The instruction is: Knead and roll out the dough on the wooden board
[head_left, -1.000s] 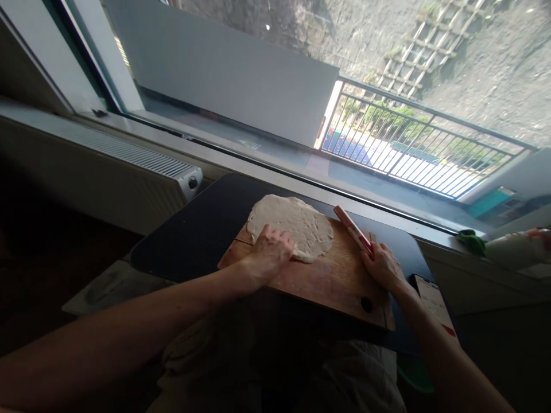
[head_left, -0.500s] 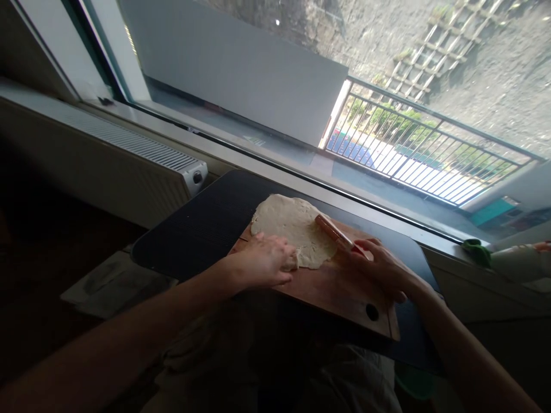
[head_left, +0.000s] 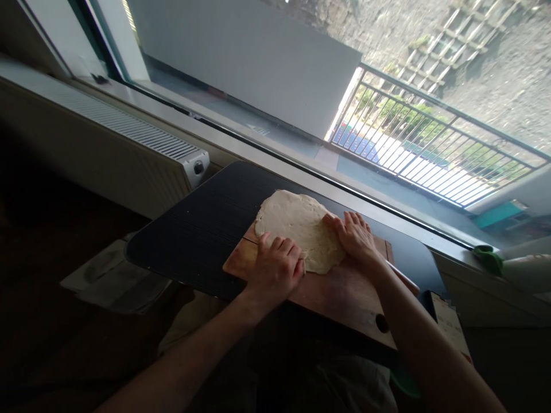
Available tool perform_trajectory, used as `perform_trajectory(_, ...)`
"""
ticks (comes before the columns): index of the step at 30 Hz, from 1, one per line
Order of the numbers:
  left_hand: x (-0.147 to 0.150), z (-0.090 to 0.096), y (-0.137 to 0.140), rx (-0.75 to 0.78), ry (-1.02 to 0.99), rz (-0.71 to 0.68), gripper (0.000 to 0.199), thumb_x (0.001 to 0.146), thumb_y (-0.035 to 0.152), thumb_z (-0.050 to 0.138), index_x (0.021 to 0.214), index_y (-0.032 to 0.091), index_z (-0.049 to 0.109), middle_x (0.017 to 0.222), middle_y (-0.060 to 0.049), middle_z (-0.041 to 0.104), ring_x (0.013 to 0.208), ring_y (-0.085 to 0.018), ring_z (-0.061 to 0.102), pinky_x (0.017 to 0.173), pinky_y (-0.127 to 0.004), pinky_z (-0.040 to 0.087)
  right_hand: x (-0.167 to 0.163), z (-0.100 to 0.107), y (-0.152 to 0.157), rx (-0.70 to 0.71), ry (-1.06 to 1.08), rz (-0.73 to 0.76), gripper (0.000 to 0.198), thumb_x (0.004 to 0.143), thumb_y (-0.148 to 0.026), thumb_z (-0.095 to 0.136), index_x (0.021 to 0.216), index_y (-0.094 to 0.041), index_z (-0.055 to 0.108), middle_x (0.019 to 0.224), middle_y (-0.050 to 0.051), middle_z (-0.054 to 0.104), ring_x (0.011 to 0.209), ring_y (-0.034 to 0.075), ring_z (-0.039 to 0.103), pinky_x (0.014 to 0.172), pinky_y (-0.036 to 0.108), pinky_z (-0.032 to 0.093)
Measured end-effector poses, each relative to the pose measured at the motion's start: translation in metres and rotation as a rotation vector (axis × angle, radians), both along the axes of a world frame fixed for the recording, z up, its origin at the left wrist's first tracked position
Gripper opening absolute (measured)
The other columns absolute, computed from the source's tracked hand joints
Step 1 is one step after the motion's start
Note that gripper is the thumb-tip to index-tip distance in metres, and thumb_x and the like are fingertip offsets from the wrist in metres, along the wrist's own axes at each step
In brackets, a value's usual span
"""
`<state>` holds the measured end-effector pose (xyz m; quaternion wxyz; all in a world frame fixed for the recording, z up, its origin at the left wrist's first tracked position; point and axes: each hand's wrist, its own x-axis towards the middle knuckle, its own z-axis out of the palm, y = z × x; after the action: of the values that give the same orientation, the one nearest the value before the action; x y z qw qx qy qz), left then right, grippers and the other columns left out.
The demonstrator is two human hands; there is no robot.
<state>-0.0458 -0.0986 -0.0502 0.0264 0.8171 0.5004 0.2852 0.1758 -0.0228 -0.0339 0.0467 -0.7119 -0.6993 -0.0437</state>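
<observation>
A flattened sheet of pale dough [head_left: 297, 221] lies on a wooden cutting board [head_left: 327, 292], overhanging its far left side. My left hand [head_left: 279, 264] rests at the dough's near edge, fingers curled closed over it; what lies under the fingertips is partly hidden. A slim wooden rolling pin [head_left: 403, 276] slants across the board's right part, one end over the dough. My right hand [head_left: 356, 234] lies flat over the pin with its fingers stretched out, hiding the pin's middle.
The board stands on a small black table [head_left: 193, 229] beside the window sill. A white radiator [head_left: 196, 166] is at the left, and papers [head_left: 116, 281] lie below it. A phone-like object [head_left: 450, 324] sits at the table's right edge, near a green item [head_left: 488, 259].
My right hand has gone from gripping the rolling pin's near end to lying flat over it. The pin now reaches farther right. My left hand has turned, fingers pointing more away from me.
</observation>
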Motion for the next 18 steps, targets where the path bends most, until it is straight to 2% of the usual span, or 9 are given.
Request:
perform_trajectory(2, 0.000, 0.000, 0.000, -0.004, -0.018, 0.001, 0.014, 0.088, 0.026, 0.048, 0.091, 0.020, 0.060, 0.094, -0.004, 0.058, 0.098, -0.022, 0.050, 0.107, -0.052, 0.019, -0.002, 0.002, -0.002, -0.026, 0.054, -0.029, 0.067, 0.094, -0.055, 0.014, 0.140, -0.012, 0.036, 0.147, 0.014, 0.035, 0.138, 0.028, 0.023, 0.109, 0.047, 0.023)
perform_trajectory(6, -0.001, -0.001, -0.001, -0.008, -0.037, -0.005, 0.016, 0.088, 0.026, 0.047, 0.095, 0.020, 0.060, 0.096, -0.005, 0.058, 0.098, -0.023, 0.050, 0.107, -0.053, 0.018, -0.018, -0.004, -0.036, -0.016, 0.067, 0.177, 0.072, 0.092, -0.058, 0.023, 0.145, -0.010, 0.025, 0.151, 0.014, 0.027, 0.141, 0.026, 0.016, 0.112, 0.043, 0.021)
perform_trajectory(8, -0.001, -0.001, -0.001, -0.005, -0.039, -0.008, 0.017, 0.088, 0.026, 0.047, 0.096, 0.020, 0.061, 0.096, -0.005, 0.058, 0.098, -0.023, 0.050, 0.107, -0.053, 0.019, -0.019, -0.002, -0.038, -0.038, 0.073, 0.234, 0.070, 0.092, -0.057, 0.023, 0.145, -0.012, 0.025, 0.151, 0.012, 0.026, 0.141, 0.025, 0.015, 0.113, 0.042, 0.020)
perform_trajectory(10, 0.000, -0.001, -0.001, -0.001, -0.037, -0.005, 0.017, 0.088, 0.026, 0.047, 0.096, 0.020, 0.061, 0.096, -0.005, 0.059, 0.098, -0.023, 0.050, 0.107, -0.054, 0.019, -0.013, 0.003, -0.021, -0.071, 0.101, 0.156, 0.065, 0.093, -0.056, 0.019, 0.144, -0.017, 0.029, 0.151, 0.009, 0.028, 0.141, 0.026, 0.016, 0.112, 0.044, 0.020)
perform_trajectory(12, 0.000, -0.002, -0.001, 0.000, -0.031, -0.002, 0.016, 0.087, 0.026, 0.048, 0.095, 0.020, 0.061, 0.096, -0.005, 0.059, 0.097, -0.023, 0.050, 0.107, -0.053, 0.019, -0.005, 0.008, 0.001, -0.091, 0.135, 0.001, 0.064, 0.093, -0.056, 0.014, 0.142, -0.019, 0.033, 0.150, 0.009, 0.029, 0.140, 0.028, 0.018, 0.111, 0.049, 0.021)
perform_trajectory(14, 0.001, -0.002, -0.001, -0.001, -0.024, 0.001, 0.016, 0.086, 0.026, 0.049, 0.094, 0.020, 0.061, 0.096, -0.005, 0.059, 0.097, -0.023, 0.051, 0.107, -0.053, 0.019, -0.003, 0.010, 0.008, -0.091, 0.149, -0.087, 0.065, 0.093, -0.057, 0.011, 0.141, -0.019, 0.035, 0.150, 0.009, 0.029, 0.140, 0.030, 0.018, 0.110, 0.053, 0.021)
perform_trajectory(15, 0.001, -0.002, 0.000, -0.001, -0.022, 0.002, 0.016, 0.086, 0.026, 0.049, 0.094, 0.020, 0.061, 0.096, -0.005, 0.059, 0.097, -0.023, 0.051, 0.107, -0.053, 0.019, -0.005, 0.009, 0.004, -0.093, 0.147, -0.066, 0.065, 0.093, -0.057, 0.011, 0.141, -0.020, 0.035, 0.150, 0.009, 0.029, 0.140, 0.030, 0.019, 0.109, 0.052, 0.022)
perform_trajectory(18, 0.002, -0.002, 0.000, 0.007, -0.020, 0.008, 0.016, 0.086, 0.026, 0.049, 0.094, 0.020, 0.061, 0.096, -0.005, 0.059, 0.097, -0.023, 0.051, 0.107, -0.054, 0.020, -0.014, 0.004, -0.025, -0.108, 0.121, 0.135, 0.064, 0.093, -0.057, 0.016, 0.145, -0.020, 0.027, 0.152, 0.007, 0.027, 0.140, 0.025, 0.018, 0.112, 0.046, 0.021)
